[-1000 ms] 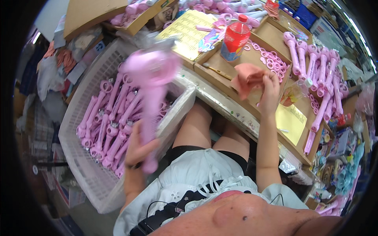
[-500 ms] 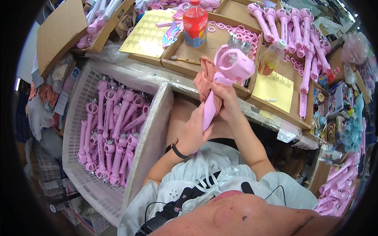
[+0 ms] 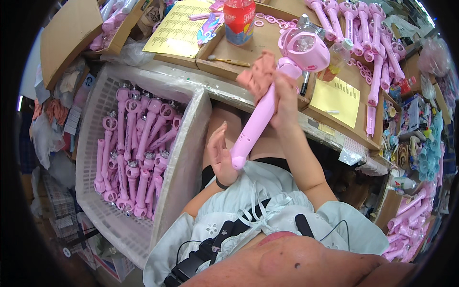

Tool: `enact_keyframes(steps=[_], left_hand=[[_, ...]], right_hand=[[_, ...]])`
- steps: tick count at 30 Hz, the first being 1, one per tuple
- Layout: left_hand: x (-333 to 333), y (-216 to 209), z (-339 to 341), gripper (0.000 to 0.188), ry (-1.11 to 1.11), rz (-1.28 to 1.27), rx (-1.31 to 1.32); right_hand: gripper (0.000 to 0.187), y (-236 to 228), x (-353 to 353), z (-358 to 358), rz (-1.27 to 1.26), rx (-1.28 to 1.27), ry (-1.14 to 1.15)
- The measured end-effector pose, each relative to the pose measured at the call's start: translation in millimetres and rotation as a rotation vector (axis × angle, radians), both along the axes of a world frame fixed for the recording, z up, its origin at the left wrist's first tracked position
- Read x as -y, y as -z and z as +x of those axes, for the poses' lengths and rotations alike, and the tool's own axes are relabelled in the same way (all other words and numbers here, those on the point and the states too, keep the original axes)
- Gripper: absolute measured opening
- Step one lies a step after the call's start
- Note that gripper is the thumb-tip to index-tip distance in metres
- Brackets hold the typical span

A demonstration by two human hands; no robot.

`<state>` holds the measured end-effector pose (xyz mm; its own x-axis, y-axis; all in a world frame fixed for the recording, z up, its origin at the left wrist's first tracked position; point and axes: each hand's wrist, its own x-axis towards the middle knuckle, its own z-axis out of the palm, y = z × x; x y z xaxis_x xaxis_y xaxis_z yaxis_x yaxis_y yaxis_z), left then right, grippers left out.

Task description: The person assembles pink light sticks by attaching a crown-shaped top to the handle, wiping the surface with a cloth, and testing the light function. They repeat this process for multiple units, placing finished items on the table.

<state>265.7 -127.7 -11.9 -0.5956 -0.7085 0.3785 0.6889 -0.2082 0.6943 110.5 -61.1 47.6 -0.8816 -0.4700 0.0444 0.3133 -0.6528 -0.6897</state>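
A pink toy wand (image 3: 256,122) slants across my lap, its round head with a clear dome at the upper right and its handle end low. My right hand (image 3: 286,103) grips it just below the head. A crumpled salmon-coloured cloth (image 3: 259,76) bunches out beside the wand's neck, partly hidden by the wand and my right hand. My left hand (image 3: 221,160) is open with fingers stretched upward, its palm beside the butt of the handle and seemingly touching it.
On my left stands a white plastic basket (image 3: 88,165) full of similar pink wands (image 3: 143,179). Ahead, cardboard trays hold a red-topped drink bottle (image 3: 239,24), a toothbrush (image 3: 229,61), pink rings (image 3: 282,24), a black marker (image 3: 304,83) and more wands. A yellow sheet (image 3: 337,100) lies at right.
My left hand has let go of the handle and opened out at its lower end. The wand's head has moved up and right, and the handle is now more exposed.
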Motion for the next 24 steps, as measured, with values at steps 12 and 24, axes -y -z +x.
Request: enact_keyframes(steps=[12, 24], left_hand=[[44.5, -10.0, -18.1, 0.065, 0.044, -0.324, 0.298], [117.6, -59.3, -33.7, 0.097, 0.303, 0.526, -0.251]], right_hand=[[0.051, 53.2, -6.1, 87.3, 0.570, -0.256, -0.088], [0.063, 23.2, -44.1, 84.3, 0.044, 0.345, -1.009]])
